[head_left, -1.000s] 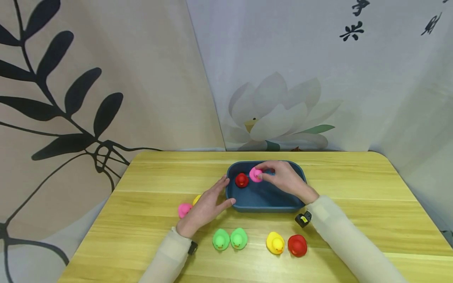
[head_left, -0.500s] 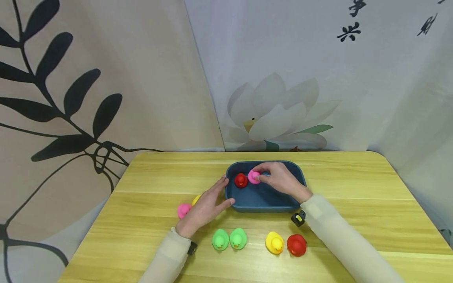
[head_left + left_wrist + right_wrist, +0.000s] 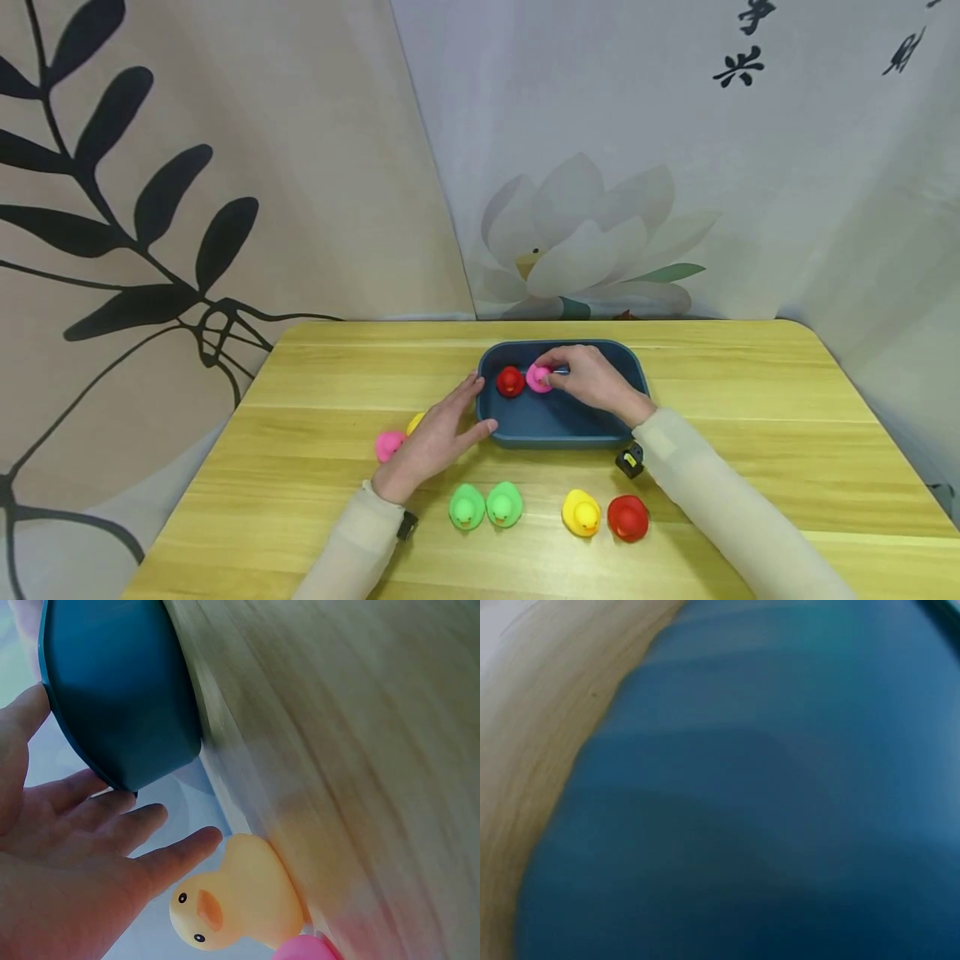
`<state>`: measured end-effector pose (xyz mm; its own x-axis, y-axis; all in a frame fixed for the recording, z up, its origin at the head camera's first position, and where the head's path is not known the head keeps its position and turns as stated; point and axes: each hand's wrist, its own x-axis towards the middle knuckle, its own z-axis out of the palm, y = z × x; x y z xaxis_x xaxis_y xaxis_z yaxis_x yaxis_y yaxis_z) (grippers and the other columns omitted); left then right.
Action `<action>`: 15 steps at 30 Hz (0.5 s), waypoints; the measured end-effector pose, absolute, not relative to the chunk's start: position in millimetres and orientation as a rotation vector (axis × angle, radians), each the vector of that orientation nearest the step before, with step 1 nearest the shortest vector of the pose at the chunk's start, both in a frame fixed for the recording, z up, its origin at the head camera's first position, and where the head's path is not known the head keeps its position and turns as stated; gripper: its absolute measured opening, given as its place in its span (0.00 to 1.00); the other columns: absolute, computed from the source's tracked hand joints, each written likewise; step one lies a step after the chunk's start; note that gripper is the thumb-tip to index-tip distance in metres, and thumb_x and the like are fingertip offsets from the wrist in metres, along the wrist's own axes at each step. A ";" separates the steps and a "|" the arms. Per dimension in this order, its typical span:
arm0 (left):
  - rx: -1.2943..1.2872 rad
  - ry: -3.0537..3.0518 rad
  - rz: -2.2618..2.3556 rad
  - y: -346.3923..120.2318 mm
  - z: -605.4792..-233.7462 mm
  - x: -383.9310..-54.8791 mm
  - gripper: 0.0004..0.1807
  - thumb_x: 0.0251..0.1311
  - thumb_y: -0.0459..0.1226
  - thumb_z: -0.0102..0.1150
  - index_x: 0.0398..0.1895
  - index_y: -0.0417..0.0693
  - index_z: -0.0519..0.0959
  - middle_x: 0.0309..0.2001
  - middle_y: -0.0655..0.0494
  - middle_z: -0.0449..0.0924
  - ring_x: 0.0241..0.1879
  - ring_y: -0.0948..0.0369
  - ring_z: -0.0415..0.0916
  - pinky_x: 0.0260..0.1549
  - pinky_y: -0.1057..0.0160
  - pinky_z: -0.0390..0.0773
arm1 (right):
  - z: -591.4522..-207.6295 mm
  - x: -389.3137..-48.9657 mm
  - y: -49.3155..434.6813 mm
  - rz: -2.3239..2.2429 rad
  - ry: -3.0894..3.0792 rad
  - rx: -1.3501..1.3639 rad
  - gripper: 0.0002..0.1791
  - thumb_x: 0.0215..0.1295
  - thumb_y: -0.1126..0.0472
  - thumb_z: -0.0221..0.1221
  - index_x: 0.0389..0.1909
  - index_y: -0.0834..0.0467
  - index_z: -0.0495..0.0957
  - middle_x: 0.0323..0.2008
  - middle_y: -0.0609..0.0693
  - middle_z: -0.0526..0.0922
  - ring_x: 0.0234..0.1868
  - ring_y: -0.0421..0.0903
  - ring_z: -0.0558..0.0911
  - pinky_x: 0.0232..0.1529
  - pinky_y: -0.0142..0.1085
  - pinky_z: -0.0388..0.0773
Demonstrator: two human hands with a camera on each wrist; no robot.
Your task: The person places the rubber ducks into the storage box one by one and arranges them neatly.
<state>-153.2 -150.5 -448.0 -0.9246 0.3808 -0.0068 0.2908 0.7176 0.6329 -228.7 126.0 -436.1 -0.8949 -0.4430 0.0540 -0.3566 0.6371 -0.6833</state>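
My right hand (image 3: 596,383) reaches into a dark blue bin (image 3: 562,444) and pinches a pink rubber duck (image 3: 537,379) between thumb and fingers. Just left of it inside the bin sits a red rubber duck (image 3: 511,382). My left hand (image 3: 441,435) touches the bin's left end with outstretched fingers and thumb. Below those fingers, in the left wrist view, a yellow rubber duck (image 3: 247,896) sits on the table with part of a pink duck (image 3: 306,949) beside it. The right wrist view holds the bin's outer wall (image 3: 727,787), without the hand.
Two green ducks (image 3: 504,505) stand side by side on the wooden table (image 3: 720,367) in front of the bin. Further right are another yellow duck (image 3: 581,512) and another red duck (image 3: 627,518). A printed cloth backdrop (image 3: 360,167) rises behind the table.
My right hand has moved slightly left and down with the pink duck, closer to the red one in the bin. The left hand keeps its place at the bin's end.
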 end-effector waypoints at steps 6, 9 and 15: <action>0.559 2.792 0.991 -150.2 -448.4 -153.7 0.42 0.73 0.55 0.59 0.81 0.45 0.59 0.83 0.52 0.50 0.79 0.51 0.53 0.75 0.48 0.60 | -436.7 -230.6 125.7 -1.082 2.741 -0.680 0.14 0.70 0.63 0.65 0.55 0.58 0.86 0.51 0.53 0.88 0.53 0.52 0.84 0.58 0.50 0.81; 0.556 2.793 0.994 -150.1 -448.5 -153.6 0.41 0.73 0.54 0.60 0.81 0.46 0.60 0.82 0.53 0.51 0.79 0.51 0.53 0.75 0.48 0.60 | -437.7 -231.1 125.4 -1.076 2.735 -0.680 0.14 0.70 0.63 0.65 0.54 0.58 0.86 0.51 0.53 0.88 0.53 0.52 0.84 0.58 0.50 0.81; 0.556 2.795 0.989 -150.1 -448.9 -153.3 0.42 0.73 0.55 0.59 0.81 0.46 0.59 0.82 0.52 0.50 0.79 0.50 0.54 0.74 0.47 0.60 | -439.0 -231.8 124.1 -1.036 2.744 -0.699 0.13 0.70 0.64 0.66 0.54 0.59 0.87 0.50 0.53 0.88 0.52 0.51 0.84 0.58 0.49 0.81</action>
<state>-153.3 -150.1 -448.9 -0.9244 0.3813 0.0044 0.2993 0.7182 0.6282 -231.8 124.1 -439.0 -0.8849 -0.4637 0.0440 -0.3771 0.6577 -0.6522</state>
